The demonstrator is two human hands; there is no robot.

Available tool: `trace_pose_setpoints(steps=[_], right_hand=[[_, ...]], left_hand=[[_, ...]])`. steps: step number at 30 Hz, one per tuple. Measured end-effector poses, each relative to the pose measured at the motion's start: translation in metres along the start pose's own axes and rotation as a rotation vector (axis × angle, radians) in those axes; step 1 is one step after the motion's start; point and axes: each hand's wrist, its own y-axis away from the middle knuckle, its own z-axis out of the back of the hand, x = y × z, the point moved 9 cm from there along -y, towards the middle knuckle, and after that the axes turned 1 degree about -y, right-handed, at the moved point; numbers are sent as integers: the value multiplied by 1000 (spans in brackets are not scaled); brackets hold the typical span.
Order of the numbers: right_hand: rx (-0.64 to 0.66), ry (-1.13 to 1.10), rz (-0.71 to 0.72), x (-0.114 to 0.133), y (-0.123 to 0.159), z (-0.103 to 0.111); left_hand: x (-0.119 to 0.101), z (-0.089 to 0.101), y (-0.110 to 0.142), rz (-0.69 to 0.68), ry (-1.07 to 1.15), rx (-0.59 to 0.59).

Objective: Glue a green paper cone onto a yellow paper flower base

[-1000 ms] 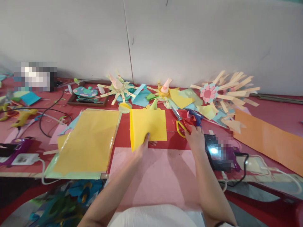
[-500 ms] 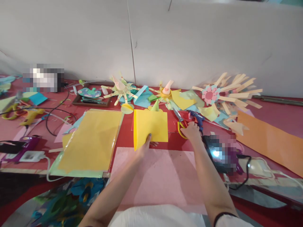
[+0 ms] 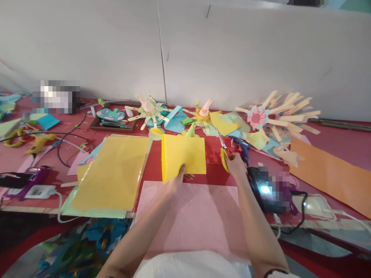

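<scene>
My left hand (image 3: 180,177) grips the lower edge of a folded yellow paper (image 3: 185,154), thumb on top and fingers underneath. The paper's fold is at its left side. In my right hand (image 3: 236,165) is a pair of scissors (image 3: 224,151) with yellow and red handles, its blades pointing up and away toward the back of the table. The scissors and the yellow paper are apart. Just beyond the paper, a green paper cone (image 3: 190,130) shows partly. A blue glue gun (image 3: 241,146) lies right beside my right hand.
Below my hands lies a pink sheet (image 3: 191,216). Yellow sheets in a clear sleeve (image 3: 113,173) are on the left, an orange sheet (image 3: 327,173) on the right. Paper flowers (image 3: 150,112) stand along the wall. A black device (image 3: 265,189) with cables sits near my right forearm.
My right hand has taken the scissors up from the table, and their blades have tilted more upright. The yellow paper in my left hand has shifted slightly left.
</scene>
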Motion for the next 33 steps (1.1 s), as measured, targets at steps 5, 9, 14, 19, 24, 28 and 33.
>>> trace_pose_setpoints(steps=[5, 9, 14, 19, 24, 28, 33], right_hand=[[13, -288, 39, 6, 35, -16], [167, -485, 90, 22, 66, -46], [273, -591, 145, 35, 84, -63], [191, -528, 166, 28, 73, -56], [41, -322, 179, 13, 52, -26], [-83, -121, 211, 3, 35, -7], [-215, 61, 231, -10, 19, 3]], left_hand=[[-3, -1, 0, -15, 28, 11], [-3, 2, 1, -15, 41, -5], [-4, 1, 2, -34, 46, 18], [-6, 0, 2, -15, 77, 17], [-11, 2, 4, -37, 120, -2], [-11, 4, 4, -45, 124, -15], [-9, 2, 2, -31, 120, -2]])
